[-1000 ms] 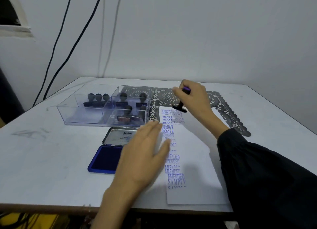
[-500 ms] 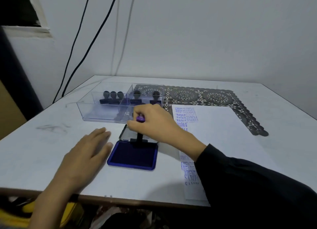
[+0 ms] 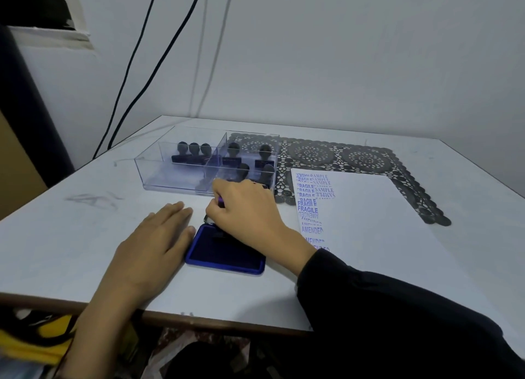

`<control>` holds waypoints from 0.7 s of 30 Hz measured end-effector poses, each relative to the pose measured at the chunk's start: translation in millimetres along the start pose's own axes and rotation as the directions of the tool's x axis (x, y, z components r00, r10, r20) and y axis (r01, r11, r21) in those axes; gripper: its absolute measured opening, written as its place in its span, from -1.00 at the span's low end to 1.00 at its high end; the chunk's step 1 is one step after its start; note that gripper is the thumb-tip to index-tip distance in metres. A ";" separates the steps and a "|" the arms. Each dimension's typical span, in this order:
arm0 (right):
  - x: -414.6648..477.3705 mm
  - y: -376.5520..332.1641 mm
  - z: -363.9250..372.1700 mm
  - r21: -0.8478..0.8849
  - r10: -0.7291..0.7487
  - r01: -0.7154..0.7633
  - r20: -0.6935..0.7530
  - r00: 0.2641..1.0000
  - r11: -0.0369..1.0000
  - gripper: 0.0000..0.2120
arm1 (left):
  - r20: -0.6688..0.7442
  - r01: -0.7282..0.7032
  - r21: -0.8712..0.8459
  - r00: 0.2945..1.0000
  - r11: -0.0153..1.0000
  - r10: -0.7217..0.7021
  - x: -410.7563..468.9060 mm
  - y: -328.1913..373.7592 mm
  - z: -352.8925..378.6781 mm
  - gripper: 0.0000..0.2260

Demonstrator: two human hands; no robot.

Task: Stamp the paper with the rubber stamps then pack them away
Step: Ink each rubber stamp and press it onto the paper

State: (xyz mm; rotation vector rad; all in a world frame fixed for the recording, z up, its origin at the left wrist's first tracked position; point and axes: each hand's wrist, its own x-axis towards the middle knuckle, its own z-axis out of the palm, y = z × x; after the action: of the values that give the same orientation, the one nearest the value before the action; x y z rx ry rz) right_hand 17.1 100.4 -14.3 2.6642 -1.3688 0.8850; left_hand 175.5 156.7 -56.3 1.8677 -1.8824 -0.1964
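The rubber stamp (image 3: 220, 201) is standing on the far end of the blue ink pad (image 3: 227, 257). Only a bit of its purple-tipped handle and its dark base are showing. The right hand (image 3: 247, 211) is covering it from above, its fingers (image 3: 224, 186) curling round the handle and gripping it. The left hand (image 3: 153, 242) is lying palm down on the tabletop (image 3: 71, 236) just left of the pad, fingers straight and holding nothing. The paper (image 3: 375, 225) is lying to the right of the pad, carrying blue FRAGILE, SAMPLE and AMENDED prints down its left side, and the dark sleeve (image 3: 383, 307) is crossing its near corner. Beyond the pad a clear tray (image 3: 159, 176) is holding other stamps (image 3: 194, 151) upright in its compartments. A dark lace mat (image 3: 341, 157) is lying under the paper's far edge.
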 end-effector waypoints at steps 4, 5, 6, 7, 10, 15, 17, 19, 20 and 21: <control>-17.8 -6.5 1.8 -0.160 -0.081 0.058 -0.137 0.987 0.985 -0.87 | 0.004 0.010 -0.010 1.000 1.000 -0.010 -0.3 1.9 -0.9 -0.58; -22.9 -8.2 2.2 -0.190 -0.094 0.063 -0.157 0.983 0.980 -0.87 | 0.004 0.014 -0.011 1.000 1.000 -0.014 0.0 2.3 -0.9 -0.58; -26.6 -9.0 3.4 -0.212 -0.117 0.079 -0.171 0.978 0.974 -0.86 | 0.005 0.016 -0.008 1.000 1.000 -0.016 -0.1 2.7 -0.6 -0.58; -29.1 -9.1 4.6 -0.225 -0.135 0.093 -0.178 0.975 0.970 -0.86 | 0.006 0.018 -0.005 1.000 1.000 -0.018 0.0 2.9 -0.4 -0.58; -28.5 -8.2 4.5 -0.209 -0.115 0.075 -0.186 0.976 0.975 -0.86 | 0.014 0.026 -0.018 1.000 0.999 -0.025 1.7 0.3 0.7 -0.57; -24.2 -4.7 -5.6 -0.028 -0.044 0.042 -0.077 0.996 0.999 -0.89 | -0.017 0.028 -0.071 0.999 0.997 -0.030 4.0 -1.2 1.4 -0.57; -16.0 7.9 -18.5 0.137 0.066 -0.064 -0.012 0.998 0.988 -0.81 | -0.052 -0.014 -0.107 0.999 0.994 0.008 3.9 3.8 0.2 -0.57; -8.2 29.1 -34.0 0.241 0.141 -0.126 -0.049 0.989 0.962 -0.68 | -0.092 -0.072 -0.150 0.994 0.986 0.059 2.3 16.4 -0.7 -0.55; -4.8 41.9 -42.8 0.271 0.165 -0.140 -0.071 0.984 0.952 -0.63 | -0.115 -0.107 -0.169 0.989 0.980 0.088 1.2 26.2 -1.2 -0.52; -2.1 55.2 -51.1 0.276 0.184 -0.153 -0.086 0.979 0.949 -0.60 | -0.136 -0.141 -0.186 0.984 0.972 0.117 -0.1 38.2 -0.9 -0.49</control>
State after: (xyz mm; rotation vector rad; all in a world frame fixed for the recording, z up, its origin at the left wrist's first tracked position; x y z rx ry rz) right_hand -49.7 81.5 14.7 2.6606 -1.5720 1.3047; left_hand 141.4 159.3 -39.3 1.5858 -1.8223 -0.2082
